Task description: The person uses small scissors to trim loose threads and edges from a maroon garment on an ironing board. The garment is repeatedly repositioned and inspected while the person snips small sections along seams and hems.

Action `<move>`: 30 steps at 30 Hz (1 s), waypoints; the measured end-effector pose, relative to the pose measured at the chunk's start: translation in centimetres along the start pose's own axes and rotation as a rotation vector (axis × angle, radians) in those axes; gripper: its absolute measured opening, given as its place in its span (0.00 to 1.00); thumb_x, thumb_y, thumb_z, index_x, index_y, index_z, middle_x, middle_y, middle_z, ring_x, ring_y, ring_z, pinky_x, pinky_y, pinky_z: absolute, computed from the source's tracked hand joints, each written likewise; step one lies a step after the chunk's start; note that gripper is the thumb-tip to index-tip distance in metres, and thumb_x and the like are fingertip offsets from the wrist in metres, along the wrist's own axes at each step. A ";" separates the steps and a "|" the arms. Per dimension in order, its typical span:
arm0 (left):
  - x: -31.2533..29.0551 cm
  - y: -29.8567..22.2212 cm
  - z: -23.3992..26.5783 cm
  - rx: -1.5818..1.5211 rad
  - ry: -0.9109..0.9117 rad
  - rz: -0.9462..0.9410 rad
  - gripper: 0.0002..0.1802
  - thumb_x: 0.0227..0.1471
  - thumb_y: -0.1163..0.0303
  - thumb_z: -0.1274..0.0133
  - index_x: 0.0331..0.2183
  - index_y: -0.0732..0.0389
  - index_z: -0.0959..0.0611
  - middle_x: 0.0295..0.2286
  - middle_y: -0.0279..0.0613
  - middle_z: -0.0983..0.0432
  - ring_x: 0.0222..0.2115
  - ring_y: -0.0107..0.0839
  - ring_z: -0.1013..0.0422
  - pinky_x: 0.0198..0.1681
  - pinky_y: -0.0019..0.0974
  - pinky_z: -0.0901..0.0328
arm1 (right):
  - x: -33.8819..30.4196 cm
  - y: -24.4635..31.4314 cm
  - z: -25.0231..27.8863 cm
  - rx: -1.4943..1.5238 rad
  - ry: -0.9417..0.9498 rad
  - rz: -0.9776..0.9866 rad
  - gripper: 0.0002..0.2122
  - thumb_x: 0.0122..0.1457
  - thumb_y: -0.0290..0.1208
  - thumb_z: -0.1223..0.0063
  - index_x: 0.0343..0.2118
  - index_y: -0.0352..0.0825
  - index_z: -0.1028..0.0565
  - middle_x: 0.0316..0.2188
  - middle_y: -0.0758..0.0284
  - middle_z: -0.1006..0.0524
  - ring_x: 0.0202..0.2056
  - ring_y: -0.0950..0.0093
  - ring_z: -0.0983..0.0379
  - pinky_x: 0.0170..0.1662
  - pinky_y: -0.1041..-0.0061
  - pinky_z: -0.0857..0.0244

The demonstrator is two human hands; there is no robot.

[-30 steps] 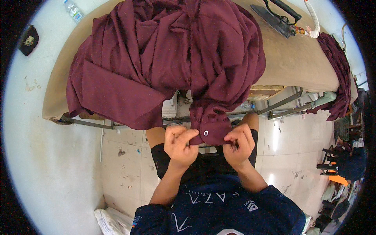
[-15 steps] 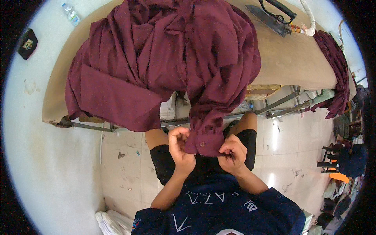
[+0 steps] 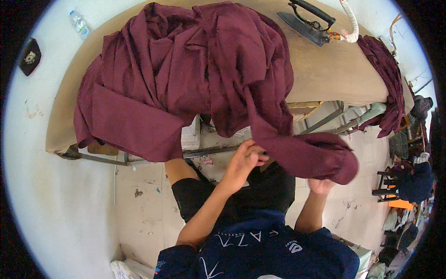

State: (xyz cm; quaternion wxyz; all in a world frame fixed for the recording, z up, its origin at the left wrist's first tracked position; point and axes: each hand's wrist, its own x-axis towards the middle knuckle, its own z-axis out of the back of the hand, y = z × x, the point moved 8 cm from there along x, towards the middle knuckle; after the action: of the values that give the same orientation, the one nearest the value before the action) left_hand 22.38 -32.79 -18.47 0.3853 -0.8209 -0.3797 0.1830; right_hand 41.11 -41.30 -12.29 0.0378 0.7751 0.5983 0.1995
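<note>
A crumpled maroon shirt (image 3: pixel 195 79) lies over the padded ironing table, its front part hanging past the near edge. One sleeve (image 3: pixel 316 153) is stretched out to the right over my lap. My right hand (image 3: pixel 321 185) grips the underside of the sleeve's end; the cloth covers most of its fingers. My left hand (image 3: pixel 244 163) is beside the middle of the sleeve, fingers loosely bent and apart, with the fingertips close to the cloth's lower edge. It holds none of the fabric that I can see.
A black-handled iron (image 3: pixel 309 23) with a wrapped hose rests on the ironing table (image 3: pixel 334 69) at the far right. More maroon cloth (image 3: pixel 383 83) drapes over the right end. A plastic bottle (image 3: pixel 80 24) stands at the far left. At right, another person (image 3: pixel 416 181) is beside a dark stool (image 3: pixel 385 186).
The sleeve's end has swung from in front of me out to the right with my right hand. My left hand has let go of the cuff and moved slightly right and up.
</note>
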 end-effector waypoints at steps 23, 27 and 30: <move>1.4 -8.5 2.9 -0.609 -0.390 -0.065 0.20 0.59 0.59 0.45 0.50 0.55 0.23 0.46 0.41 0.22 0.47 0.39 0.26 0.51 0.47 0.32 | -2.5 -10.7 3.7 -0.416 -0.305 -0.599 0.09 0.66 0.33 0.55 0.32 0.34 0.27 0.14 0.73 0.34 0.13 0.85 0.43 0.17 0.83 0.49; 0.4 -8.6 2.6 -0.495 -0.258 -0.161 0.24 0.55 0.60 0.40 0.51 0.59 0.24 0.46 0.40 0.23 0.48 0.36 0.27 0.52 0.44 0.32 | -1.3 -8.5 4.8 -0.952 -0.162 -0.438 0.11 0.56 0.24 0.43 0.43 0.32 0.24 0.19 0.78 0.35 0.21 0.87 0.42 0.26 0.86 0.47; -2.2 -8.2 0.5 0.015 -0.001 -0.219 0.27 0.48 0.69 0.33 0.50 0.61 0.24 0.44 0.38 0.23 0.47 0.28 0.28 0.52 0.39 0.33 | 0.7 -4.6 3.8 -1.134 -0.182 -0.253 0.23 0.46 0.21 0.36 0.49 0.32 0.25 0.30 0.77 0.35 0.32 0.85 0.40 0.35 0.86 0.45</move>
State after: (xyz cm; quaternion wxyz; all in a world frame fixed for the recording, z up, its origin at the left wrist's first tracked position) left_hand 16.71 -30.81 -12.41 0.4090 -0.7714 -0.4661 0.1430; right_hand 38.44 -38.69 -17.00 0.5212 0.5705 0.4804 0.4148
